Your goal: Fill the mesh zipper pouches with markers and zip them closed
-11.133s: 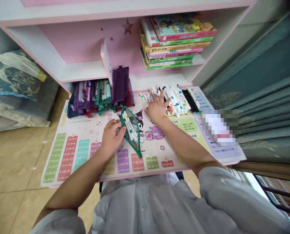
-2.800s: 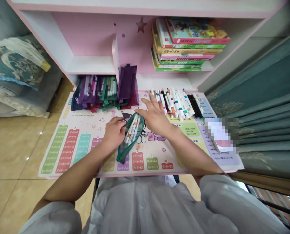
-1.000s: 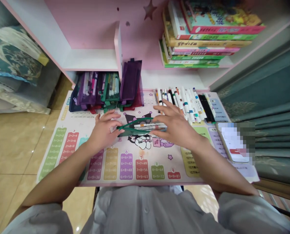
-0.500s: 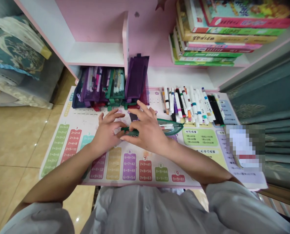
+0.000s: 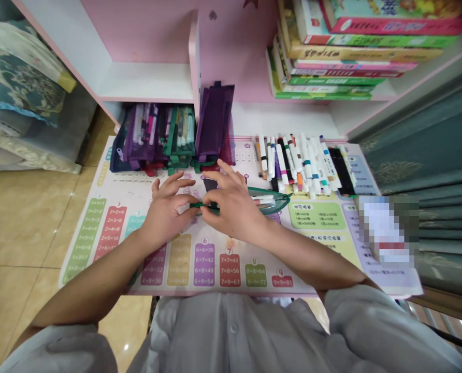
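A green mesh pencil pouch [image 5: 272,200] with several white markers inside lies sideways on the printed desk mat [image 5: 110,228]. My left hand [image 5: 167,210] pinches the pouch's left end. My right hand [image 5: 231,204] lies over the pouch's left half, thumb and forefinger pinched at the same end, the other fingers spread. Most of that end is hidden under my fingers, so the zipper pull cannot be made out.
Loose markers [image 5: 301,163] lie in a row at the back right of the mat. Filled purple and green pouches [image 5: 169,137] stand at the back under a pink shelf divider [image 5: 194,57]. Stacked books [image 5: 343,52] fill the right shelf. A curtain [image 5: 429,155] hangs on the right.
The pouch was turned from lengthwise to sideways. My right hand slid from its right end to its left end, where both hands now pinch it.
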Tool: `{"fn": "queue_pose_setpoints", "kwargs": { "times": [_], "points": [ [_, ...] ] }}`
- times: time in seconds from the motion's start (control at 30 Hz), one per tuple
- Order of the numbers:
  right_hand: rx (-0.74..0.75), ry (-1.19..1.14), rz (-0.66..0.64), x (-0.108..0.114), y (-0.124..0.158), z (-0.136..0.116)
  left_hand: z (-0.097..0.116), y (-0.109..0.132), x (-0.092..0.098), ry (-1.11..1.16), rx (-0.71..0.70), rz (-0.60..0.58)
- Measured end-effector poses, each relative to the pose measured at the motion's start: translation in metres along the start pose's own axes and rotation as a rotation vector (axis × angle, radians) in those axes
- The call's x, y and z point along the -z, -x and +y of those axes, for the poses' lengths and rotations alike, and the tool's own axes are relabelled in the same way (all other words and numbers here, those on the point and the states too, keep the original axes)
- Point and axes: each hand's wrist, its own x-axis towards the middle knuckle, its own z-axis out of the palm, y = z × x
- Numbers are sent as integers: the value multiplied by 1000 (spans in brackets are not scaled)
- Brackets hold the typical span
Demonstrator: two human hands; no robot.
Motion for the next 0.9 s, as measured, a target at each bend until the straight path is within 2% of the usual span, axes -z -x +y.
{"fn": "queue_pose_setpoints", "kwargs": {
  "times": [0.4,0.7,0.9],
  "points": [
    [-60,17,-68,1,-3,1,-2,0,0,-2,1,4],
    [-78,3,-101,4,-5,3,-1,-1,3,-14,15,-36],
    [-86,-5,-105,5,-6,6,-3,1,2,0,-18,1]
  ]
}}
